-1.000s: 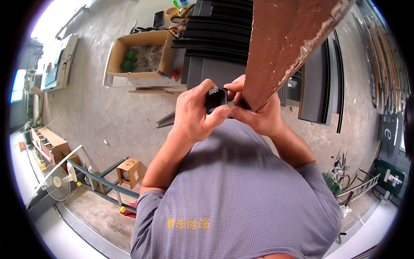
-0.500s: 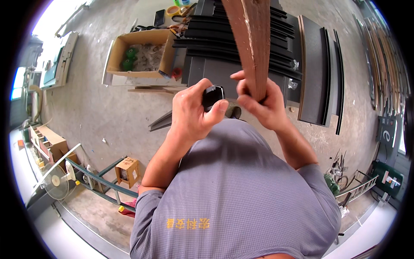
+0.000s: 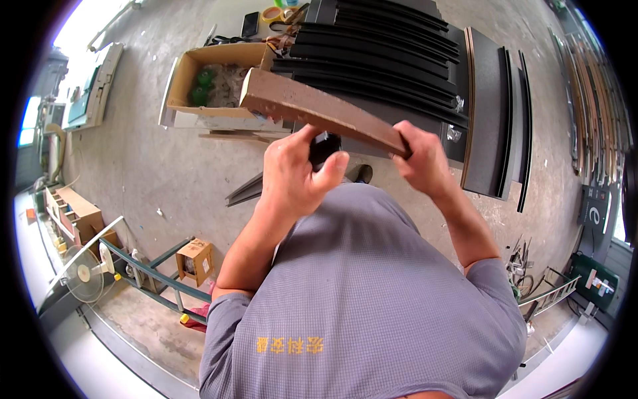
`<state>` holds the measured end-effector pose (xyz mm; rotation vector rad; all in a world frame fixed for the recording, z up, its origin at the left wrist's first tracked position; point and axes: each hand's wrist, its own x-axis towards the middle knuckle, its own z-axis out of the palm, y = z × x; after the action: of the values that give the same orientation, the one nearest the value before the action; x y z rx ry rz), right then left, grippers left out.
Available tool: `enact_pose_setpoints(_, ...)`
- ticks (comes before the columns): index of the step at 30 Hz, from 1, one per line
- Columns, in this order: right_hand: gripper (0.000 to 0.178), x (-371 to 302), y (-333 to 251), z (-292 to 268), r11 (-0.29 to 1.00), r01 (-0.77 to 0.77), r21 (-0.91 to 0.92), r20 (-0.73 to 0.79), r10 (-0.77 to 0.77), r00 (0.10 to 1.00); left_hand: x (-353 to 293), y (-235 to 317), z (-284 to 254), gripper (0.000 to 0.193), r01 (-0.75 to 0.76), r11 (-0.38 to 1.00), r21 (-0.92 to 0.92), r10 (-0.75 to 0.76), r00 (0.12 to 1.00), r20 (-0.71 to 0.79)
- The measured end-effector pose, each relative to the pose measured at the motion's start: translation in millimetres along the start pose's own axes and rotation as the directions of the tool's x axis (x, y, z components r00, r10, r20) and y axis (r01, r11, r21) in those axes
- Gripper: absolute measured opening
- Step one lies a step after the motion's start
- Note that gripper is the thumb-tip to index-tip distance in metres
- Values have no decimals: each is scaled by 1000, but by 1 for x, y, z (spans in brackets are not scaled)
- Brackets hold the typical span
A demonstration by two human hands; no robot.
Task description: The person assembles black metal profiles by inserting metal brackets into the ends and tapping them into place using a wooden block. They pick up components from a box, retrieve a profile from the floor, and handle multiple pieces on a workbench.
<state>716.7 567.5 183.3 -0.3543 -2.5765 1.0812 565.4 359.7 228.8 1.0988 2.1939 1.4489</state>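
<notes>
A brown bar (image 3: 319,110) crosses above the near edge of the cluttered work surface (image 3: 232,18), blocking part of the dark panels and the near right corner of the cardboard box (image 3: 183,74) at the left edge, whose clear contents are too small to identify. A right hand (image 3: 422,156), its fingertips hidden, covers the bar's gripped end. A left hand (image 3: 289,169) obscures most of a black hollow piece (image 3: 324,147); a grey strip (image 3: 244,191) disappears behind the forearm. Beyond, the picture's upper edge crops the surface's far side.
</notes>
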Motion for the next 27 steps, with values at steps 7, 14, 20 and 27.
enact_pose_setpoints(7, 16, 7, 5, -28, 943, -216, 252, -156, 260, 953, 3, -2, 0, 52, -40, 981, 190, 23, 996, 91)
enact_pose_setpoints(14, 10, -11, 33, -20, 653, -147, 743, -153, 380, 912, 8, -4, 6, 31, 88, 974, 209, -101, 993, 54)
enact_pose_setpoints(20, 15, -21, 54, -20, 996, -84, 26, 42, 82, 996, 11, -5, 6, 27, 61, 972, 228, -79, 995, 68)
enact_pose_setpoints(27, 19, -46, 60, -3, 997, -11, 78, 109, 2, 994, 17, -9, 6, 28, 77, 953, 292, -124, 981, 147)
